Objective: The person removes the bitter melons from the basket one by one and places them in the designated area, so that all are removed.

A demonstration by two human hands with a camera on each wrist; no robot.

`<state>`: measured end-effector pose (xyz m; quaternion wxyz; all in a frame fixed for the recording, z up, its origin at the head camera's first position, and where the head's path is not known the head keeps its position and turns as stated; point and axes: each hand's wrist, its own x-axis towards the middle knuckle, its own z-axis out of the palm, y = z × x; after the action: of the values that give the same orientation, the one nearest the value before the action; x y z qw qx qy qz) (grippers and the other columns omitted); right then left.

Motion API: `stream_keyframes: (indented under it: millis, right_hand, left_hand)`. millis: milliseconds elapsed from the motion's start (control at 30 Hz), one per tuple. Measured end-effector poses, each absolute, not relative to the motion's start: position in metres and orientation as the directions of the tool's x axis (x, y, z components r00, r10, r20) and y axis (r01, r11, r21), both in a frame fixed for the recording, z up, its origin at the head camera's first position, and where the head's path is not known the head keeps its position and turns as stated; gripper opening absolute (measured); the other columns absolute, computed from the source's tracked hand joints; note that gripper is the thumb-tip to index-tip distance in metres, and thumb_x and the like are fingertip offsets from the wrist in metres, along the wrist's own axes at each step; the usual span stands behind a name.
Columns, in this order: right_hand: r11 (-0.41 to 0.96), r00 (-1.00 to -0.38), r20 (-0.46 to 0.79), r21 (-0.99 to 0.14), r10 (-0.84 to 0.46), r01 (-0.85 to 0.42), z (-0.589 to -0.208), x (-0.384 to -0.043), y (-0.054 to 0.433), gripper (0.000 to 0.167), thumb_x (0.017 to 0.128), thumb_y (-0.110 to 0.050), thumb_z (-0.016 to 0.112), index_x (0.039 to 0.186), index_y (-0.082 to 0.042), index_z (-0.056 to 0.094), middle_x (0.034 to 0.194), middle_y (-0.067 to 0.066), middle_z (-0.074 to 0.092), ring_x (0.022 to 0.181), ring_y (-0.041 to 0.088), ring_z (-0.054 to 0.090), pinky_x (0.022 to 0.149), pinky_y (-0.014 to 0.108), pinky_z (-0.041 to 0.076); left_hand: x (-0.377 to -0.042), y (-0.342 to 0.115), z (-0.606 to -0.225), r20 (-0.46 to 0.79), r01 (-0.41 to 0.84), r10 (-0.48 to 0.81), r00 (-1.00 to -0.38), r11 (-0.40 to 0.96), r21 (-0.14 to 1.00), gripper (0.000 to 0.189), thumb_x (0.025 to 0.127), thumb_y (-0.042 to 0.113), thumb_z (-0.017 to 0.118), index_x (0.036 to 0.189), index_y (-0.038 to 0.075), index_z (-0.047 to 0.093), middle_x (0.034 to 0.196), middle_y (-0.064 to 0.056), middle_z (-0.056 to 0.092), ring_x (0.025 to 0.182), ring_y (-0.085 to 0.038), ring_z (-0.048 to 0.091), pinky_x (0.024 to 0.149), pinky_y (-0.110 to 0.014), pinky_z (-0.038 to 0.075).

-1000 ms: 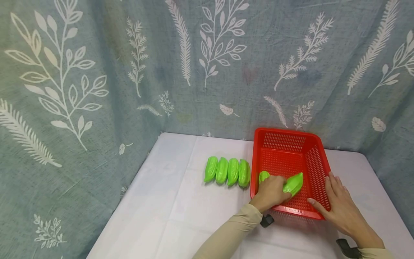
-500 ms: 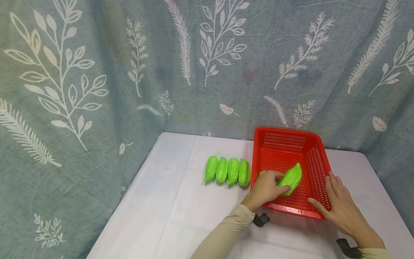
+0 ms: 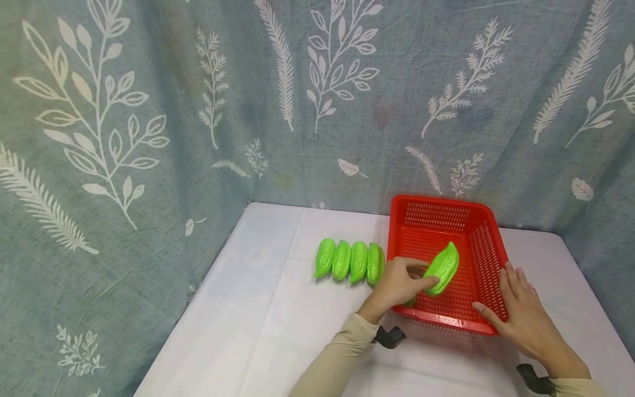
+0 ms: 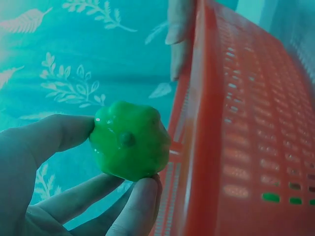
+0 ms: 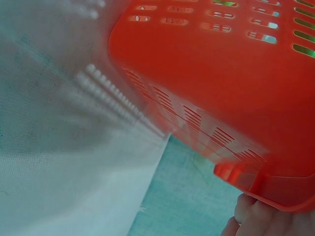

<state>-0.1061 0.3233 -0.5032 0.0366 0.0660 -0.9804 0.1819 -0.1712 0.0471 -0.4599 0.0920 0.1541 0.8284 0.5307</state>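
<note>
My left hand (image 3: 399,282) pinches a glossy green bitter melon (image 3: 443,268) between thumb and fingertips, tilted above the red basket (image 3: 439,202). In the left wrist view, the lobed end of the bitter melon (image 4: 129,140) faces the camera beside the basket rim (image 4: 203,118). My right hand (image 3: 528,320) rests on the basket's right side, fingers straight along the rim and thumb at its front corner. Another green piece (image 3: 410,301) shows low in the basket, mostly hidden by my left hand. Green also shows through the basket's slots in both wrist views.
Several more green bitter melons (image 3: 349,262) lie side by side in a row left of the basket. A white cloth (image 3: 297,331) covers the table. Blue-grey curtains (image 3: 317,110) with white leaf patterns hang behind and at both sides.
My left hand has lifted the bitter melon from the basket's floor and moved a little left, turning the melon more upright. The right hand stays at the basket's right side.
</note>
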Motion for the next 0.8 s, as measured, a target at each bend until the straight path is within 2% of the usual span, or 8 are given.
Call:
stream_keyframes:
  millis: [67, 200, 367, 633, 800]
  right_hand:
    - [0.926, -0.989, 0.096, -0.351, -0.115, -0.142, -0.504, -0.106, 0.324, 0.107, 0.098, -0.059, 0.055, 0.161, 0.009, 0.002, 0.170, 0.033, -0.003, 0.158, 0.053, -0.007, 0.126, 0.069, -0.007]
    - [0.929, -0.990, 0.091, -0.343, -0.112, -0.136, -0.504, -0.108, 0.324, 0.108, 0.098, -0.060, 0.055, 0.162, 0.008, 0.001, 0.170, 0.032, -0.003, 0.157, 0.053, -0.006, 0.125, 0.072, -0.002]
    - [0.933, -0.989, 0.084, -0.331, -0.119, -0.141, -0.503, -0.109, 0.324, 0.109, 0.097, -0.061, 0.055, 0.162, 0.008, 0.000, 0.170, 0.033, -0.004, 0.157, 0.053, -0.007, 0.124, 0.074, 0.001]
    - [0.934, -0.990, 0.063, -0.330, -0.123, -0.137, -0.501, -0.110, 0.325, 0.112, 0.097, -0.063, 0.055, 0.161, 0.009, -0.001, 0.169, 0.034, -0.006, 0.157, 0.053, -0.007, 0.124, 0.073, -0.001]
    - [0.928, -0.989, 0.064, -0.342, -0.136, -0.150, -0.501, -0.109, 0.326, 0.110, 0.098, -0.061, 0.054, 0.161, 0.009, -0.002, 0.169, 0.033, -0.008, 0.157, 0.052, -0.010, 0.125, 0.069, -0.008]
  left_hand:
    - [-0.174, 0.043, -0.460, 0.013, 0.144, 0.351, -0.936, 0.347, 0.927, 0.041, 0.087, 0.034, 0.084, 0.120, 0.011, 0.077, 0.103, 0.000, 0.080, 0.083, 0.000, 0.070, 0.072, -0.016, 0.055]
    - [-0.177, 0.034, -0.461, 0.014, 0.124, 0.338, -0.941, 0.306, 0.944, 0.042, 0.087, 0.033, 0.083, 0.121, 0.009, 0.076, 0.105, -0.004, 0.080, 0.086, -0.002, 0.072, 0.075, -0.017, 0.057]
    - [-0.178, 0.023, -0.461, 0.000, 0.100, 0.316, -0.949, 0.301, 0.948, 0.045, 0.087, 0.037, 0.082, 0.122, 0.011, 0.075, 0.108, -0.005, 0.079, 0.091, -0.005, 0.073, 0.076, -0.019, 0.058]
    - [-0.175, 0.002, -0.456, 0.018, 0.099, 0.293, -0.956, 0.263, 0.960, 0.043, 0.090, 0.039, 0.079, 0.124, 0.013, 0.075, 0.116, -0.004, 0.078, 0.099, -0.010, 0.073, 0.081, -0.023, 0.059]
    - [-0.175, -0.008, -0.457, 0.033, 0.105, 0.271, -0.962, 0.258, 0.960, 0.041, 0.090, 0.039, 0.078, 0.123, 0.015, 0.076, 0.115, -0.003, 0.078, 0.099, -0.010, 0.072, 0.081, -0.024, 0.058]
